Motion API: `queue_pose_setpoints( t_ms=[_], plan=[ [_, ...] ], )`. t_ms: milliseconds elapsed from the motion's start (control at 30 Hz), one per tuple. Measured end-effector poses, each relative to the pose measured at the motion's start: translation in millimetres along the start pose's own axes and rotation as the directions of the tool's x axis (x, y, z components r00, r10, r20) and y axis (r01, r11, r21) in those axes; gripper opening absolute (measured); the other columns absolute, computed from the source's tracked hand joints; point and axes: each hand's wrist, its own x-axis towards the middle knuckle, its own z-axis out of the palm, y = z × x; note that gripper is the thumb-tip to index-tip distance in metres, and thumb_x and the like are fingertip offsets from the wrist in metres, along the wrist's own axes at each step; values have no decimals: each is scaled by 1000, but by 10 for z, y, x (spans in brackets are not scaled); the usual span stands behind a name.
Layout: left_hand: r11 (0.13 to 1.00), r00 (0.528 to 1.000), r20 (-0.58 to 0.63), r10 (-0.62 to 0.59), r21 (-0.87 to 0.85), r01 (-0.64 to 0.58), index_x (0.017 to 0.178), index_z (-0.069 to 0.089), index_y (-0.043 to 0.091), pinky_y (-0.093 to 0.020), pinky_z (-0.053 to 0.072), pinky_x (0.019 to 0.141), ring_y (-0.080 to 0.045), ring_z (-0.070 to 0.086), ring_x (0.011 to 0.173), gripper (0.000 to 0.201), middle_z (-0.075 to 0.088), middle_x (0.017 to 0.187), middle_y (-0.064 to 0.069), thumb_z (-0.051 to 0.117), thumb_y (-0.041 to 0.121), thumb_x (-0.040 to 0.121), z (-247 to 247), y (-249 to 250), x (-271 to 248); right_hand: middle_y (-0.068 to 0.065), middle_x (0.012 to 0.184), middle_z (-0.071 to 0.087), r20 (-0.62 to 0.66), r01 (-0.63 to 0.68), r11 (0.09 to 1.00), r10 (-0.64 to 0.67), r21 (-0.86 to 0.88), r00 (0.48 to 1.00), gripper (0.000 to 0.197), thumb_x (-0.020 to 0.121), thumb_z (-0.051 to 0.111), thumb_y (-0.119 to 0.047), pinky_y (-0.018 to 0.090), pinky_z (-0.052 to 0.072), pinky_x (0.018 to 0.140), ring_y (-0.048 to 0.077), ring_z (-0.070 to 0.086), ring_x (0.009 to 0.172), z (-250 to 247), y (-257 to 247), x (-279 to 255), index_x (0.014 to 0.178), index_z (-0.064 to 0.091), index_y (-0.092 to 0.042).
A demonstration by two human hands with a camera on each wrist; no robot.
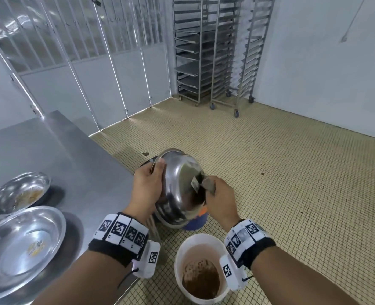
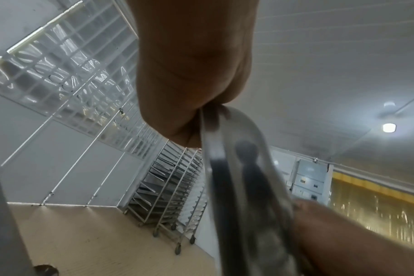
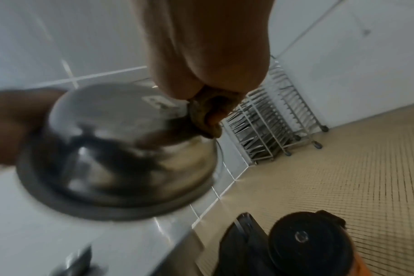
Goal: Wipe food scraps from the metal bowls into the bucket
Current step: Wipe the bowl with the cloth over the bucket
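I hold a metal bowl (image 1: 180,186) tilted in the air, its shiny underside toward me and its opening facing away and down. My left hand (image 1: 154,172) grips its left rim. My right hand (image 1: 210,191) pinches a brownish cloth (image 1: 209,185) against the bowl's right edge. The white bucket (image 1: 180,260), with brown scraps in its bottom, stands on the floor just nearer to me than the bowl. In the right wrist view the cloth (image 3: 209,115) touches the blurred bowl (image 3: 118,153). The left wrist view shows the bowl's rim (image 2: 243,186) edge-on under my thumb.
Two more metal bowls (image 1: 19,192) (image 1: 21,249) with yellowish residue sit on the steel table (image 1: 61,150) at left. A blue container with an orange part (image 1: 196,223) is under the held bowl. Wheeled tray racks (image 1: 213,51) stand at the far wall on the tiled floor.
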Motion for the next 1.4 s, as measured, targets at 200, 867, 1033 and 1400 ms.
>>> queue_pose_setpoints(
  t_ms=[200, 867, 1033, 1400],
  plan=[
    [999, 997, 65, -39, 5, 39, 82, 58, -8, -42, 46, 57, -26, 56, 57, 59, 61, 65, -15, 62, 49, 99, 18, -177, -78, -20, 84, 64, -142, 85, 969, -53, 232, 988, 10, 98, 61, -26, 10, 48, 68, -7, 62, 78, -183, -476, 184, 89, 66, -25],
    [998, 994, 86, -69, 19, 67, 92, 60, -15, -33, 49, 54, -27, 60, 60, 59, 64, 73, -27, 60, 42, 103, -87, -163, -127, -3, 80, 67, 278, 108, 966, -173, 237, 945, 59, 88, 46, -72, 31, 56, 70, 9, 65, 76, -219, -606, 159, 81, 66, -18],
    [993, 987, 133, -89, -62, 98, 91, 63, -11, -35, 51, 57, -26, 64, 60, 51, 69, 70, -16, 62, 39, 103, -27, -93, -151, -4, 99, 59, 70, 248, 944, -238, -217, 969, 53, 91, 49, -73, 33, 50, 70, 13, 58, 79, -115, -473, 270, 102, 53, -22],
    [980, 986, 94, -137, -132, 149, 92, 66, -4, -34, 55, 56, -28, 65, 59, 43, 69, 69, -15, 59, 37, 104, -38, -115, -94, -3, 100, 57, -57, 264, 912, -296, -314, 954, 49, 99, 41, -65, 26, 52, 69, 10, 52, 85, 138, -207, 53, 101, 60, -19]
  ],
)
